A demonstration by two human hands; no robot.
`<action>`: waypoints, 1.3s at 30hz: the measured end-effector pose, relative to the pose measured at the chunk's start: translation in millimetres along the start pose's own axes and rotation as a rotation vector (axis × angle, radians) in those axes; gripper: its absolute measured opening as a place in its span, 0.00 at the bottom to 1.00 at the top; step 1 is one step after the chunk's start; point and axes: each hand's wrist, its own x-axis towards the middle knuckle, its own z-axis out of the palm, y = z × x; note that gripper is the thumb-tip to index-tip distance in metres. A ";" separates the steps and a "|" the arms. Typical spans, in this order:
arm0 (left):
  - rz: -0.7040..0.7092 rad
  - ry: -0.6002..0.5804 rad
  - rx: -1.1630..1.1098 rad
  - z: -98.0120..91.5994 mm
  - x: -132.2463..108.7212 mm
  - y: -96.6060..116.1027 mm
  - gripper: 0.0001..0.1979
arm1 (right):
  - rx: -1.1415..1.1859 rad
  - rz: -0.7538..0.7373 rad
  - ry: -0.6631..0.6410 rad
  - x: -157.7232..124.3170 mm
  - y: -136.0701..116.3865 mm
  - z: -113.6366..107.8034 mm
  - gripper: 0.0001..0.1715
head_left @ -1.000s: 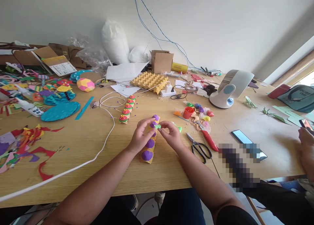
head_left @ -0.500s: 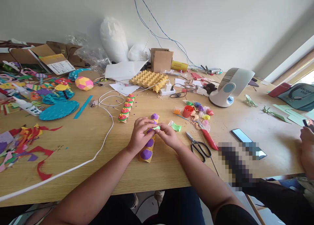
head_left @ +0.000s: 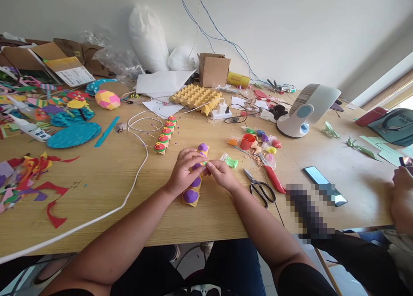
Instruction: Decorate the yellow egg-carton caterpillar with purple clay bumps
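Between the fingertips of my left hand (head_left: 184,171) and my right hand (head_left: 221,171) is a small bit of light green modelling clay (head_left: 204,163), mostly covered by the fingers. Both hands are closed in a pinch on it. Under them lies an egg-carton strip (head_left: 194,201) with purple clay caps (head_left: 191,196) on its bumps; its middle is partly hidden. To the right of my right hand, a bag of green clay (head_left: 231,161) rests on the table. A second strip (head_left: 165,135), decorated in red and green, stands farther back on the left.
Black-handled scissors (head_left: 260,187) and a red-handled tool (head_left: 274,180) lie on the right, near a red cup (head_left: 248,141) and bagged clay. A white cable (head_left: 135,180) crosses the left side. Behind are a yellow egg tray (head_left: 196,98) and a fan (head_left: 306,111). Another person's hand (head_left: 402,192) is at far right.
The green clay shows less between my fingers, and my right fingers are drawn in closer around it. The whole view has shifted slightly, so the table things appear a little higher.
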 end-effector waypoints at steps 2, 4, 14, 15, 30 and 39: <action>-0.015 0.005 -0.012 -0.2 1.0 -0.4 0.08 | 0.007 0.006 -0.004 -0.5 -1.5 0.0 0.37; -0.026 0.021 -0.023 -0.1 1.9 -1.1 0.05 | 0.015 0.012 0.008 -0.9 -2.4 0.2 0.39; -0.037 0.081 -0.032 0.0 2.3 -1.2 0.05 | 0.126 0.045 0.002 1.3 -0.2 3.1 0.29; -0.035 0.077 -0.031 -0.1 2.6 -1.0 0.06 | 0.131 0.052 -0.003 1.3 -0.7 3.7 0.29; -0.493 0.191 -0.040 10.6 -13.8 -29.4 0.24 | 0.169 0.251 0.052 2.0 -5.4 0.3 0.27; -0.556 0.180 -0.119 16.7 -15.2 -29.3 0.25 | 0.447 0.255 0.079 1.0 5.6 0.7 0.24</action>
